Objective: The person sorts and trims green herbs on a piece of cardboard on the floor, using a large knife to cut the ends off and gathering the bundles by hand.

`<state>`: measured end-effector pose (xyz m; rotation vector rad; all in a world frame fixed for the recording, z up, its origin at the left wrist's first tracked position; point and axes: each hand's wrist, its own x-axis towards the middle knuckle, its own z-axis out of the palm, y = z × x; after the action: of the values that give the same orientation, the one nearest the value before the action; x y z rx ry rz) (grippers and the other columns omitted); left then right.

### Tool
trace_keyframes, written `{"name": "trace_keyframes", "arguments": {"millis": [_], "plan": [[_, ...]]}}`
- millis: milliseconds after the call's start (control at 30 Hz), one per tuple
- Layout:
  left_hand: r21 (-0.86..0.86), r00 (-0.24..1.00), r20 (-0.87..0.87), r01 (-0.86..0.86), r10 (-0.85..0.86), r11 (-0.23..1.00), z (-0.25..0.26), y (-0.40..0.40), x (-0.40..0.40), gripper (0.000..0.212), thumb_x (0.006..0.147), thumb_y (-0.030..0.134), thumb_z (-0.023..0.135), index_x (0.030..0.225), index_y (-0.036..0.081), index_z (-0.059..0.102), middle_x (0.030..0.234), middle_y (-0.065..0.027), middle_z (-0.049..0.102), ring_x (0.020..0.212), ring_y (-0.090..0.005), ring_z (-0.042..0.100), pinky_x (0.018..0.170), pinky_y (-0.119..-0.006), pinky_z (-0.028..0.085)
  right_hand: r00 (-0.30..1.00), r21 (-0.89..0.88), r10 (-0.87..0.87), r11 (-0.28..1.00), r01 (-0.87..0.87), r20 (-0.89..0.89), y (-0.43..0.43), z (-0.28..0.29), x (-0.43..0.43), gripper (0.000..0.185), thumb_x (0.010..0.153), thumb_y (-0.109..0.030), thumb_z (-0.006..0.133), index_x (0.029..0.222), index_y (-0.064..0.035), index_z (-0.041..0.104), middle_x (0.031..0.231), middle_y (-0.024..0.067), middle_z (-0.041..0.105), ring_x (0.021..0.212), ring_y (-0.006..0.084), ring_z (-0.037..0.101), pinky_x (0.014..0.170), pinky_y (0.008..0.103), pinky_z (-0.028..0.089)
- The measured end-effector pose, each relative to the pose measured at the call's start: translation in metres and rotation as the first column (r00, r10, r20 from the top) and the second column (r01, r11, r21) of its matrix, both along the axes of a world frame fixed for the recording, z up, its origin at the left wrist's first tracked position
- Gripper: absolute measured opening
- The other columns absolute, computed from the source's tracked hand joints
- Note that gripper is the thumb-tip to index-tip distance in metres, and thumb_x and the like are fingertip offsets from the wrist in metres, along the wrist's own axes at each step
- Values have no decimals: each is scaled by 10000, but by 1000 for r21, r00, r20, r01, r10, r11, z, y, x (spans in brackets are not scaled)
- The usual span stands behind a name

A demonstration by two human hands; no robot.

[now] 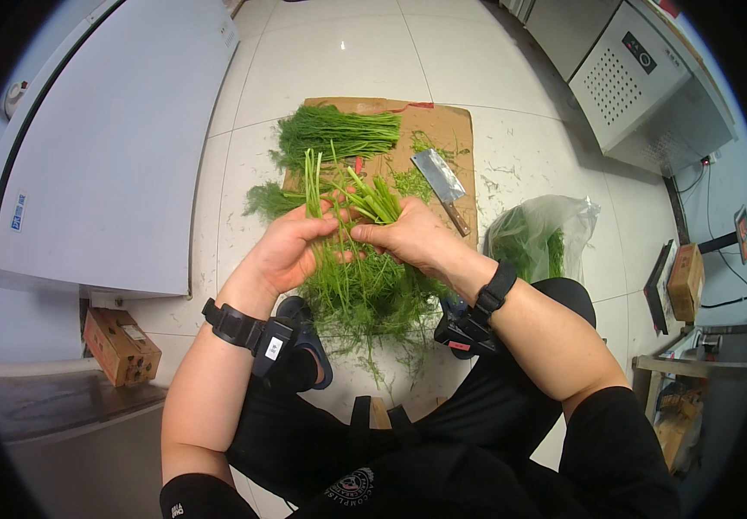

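Observation:
My left hand (295, 243) holds a few thin green stems (313, 185) of a feathery herb that looks like dill or fennel fronds. Beside it, my right hand (412, 233) grips a thicker bunch of stems (373, 200), cut ends pointing away from me. Leafy fronds (373, 292) hang and lie below both hands, over the floor between my feet; where the held part stops is hard to tell. Beyond my hands, a neat bundle of the herb (341, 133) lies on a flattened cardboard sheet (448, 130). A cleaver (441, 181) with a wooden handle rests at its right side.
Chopped stem bits (412, 185) lie near the cleaver. At right stands a clear plastic bag (542, 233) with more herb inside. A large white appliance (107, 149) flanks the left, above a cardboard box (123, 347). A metal cabinet (633, 84) stands at the far right.

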<state>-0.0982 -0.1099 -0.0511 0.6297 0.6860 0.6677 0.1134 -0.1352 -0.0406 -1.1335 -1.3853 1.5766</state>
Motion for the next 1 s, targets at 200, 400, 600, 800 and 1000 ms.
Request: {"name": "trace_keyframes", "arguments": {"millis": [200,400,600,800,1000], "plan": [[165,993,-99,-51,68,985,-1,-7,3,471,991,109,599,1426,28,439,1327,-133,578,1093,-226,641,862,-389,588,998,-36,-48,998,49,27,-1,5,-2,401,856,-56,735,1250,-38,662,1060,23,726,875,85,642,733,261,517],[168,973,-159,-141,168,976,1,-4,1,463,999,125,601,1412,0,434,1251,-168,623,1059,-244,650,911,-384,567,983,-63,-167,983,172,78,8,-3,6,140,853,-142,764,920,-56,676,659,-15,587,502,63,472,449,247,347],[185,971,-152,-154,183,971,1,-1,-7,452,1013,114,564,1429,0,427,1251,-178,624,1054,-246,654,953,-395,564,791,64,-204,977,206,576,18,-5,33,324,772,-264,730,919,24,706,745,135,687,695,228,659,653,376,515],[129,974,-135,-162,180,978,10,-1,-6,450,1023,84,521,1449,13,396,1254,-208,622,1056,-264,653,916,-380,567,426,133,-91,989,-70,900,17,4,43,423,775,-351,738,1005,4,729,841,219,711,834,352,709,772,446,555],[212,985,-153,-42,75,976,9,-4,0,491,1015,92,539,1472,33,370,1228,-200,630,1020,-239,654,895,-382,567,809,208,-164,977,53,564,22,-6,47,283,854,-248,759,960,9,708,734,78,666,638,185,627,594,339,498]]}}
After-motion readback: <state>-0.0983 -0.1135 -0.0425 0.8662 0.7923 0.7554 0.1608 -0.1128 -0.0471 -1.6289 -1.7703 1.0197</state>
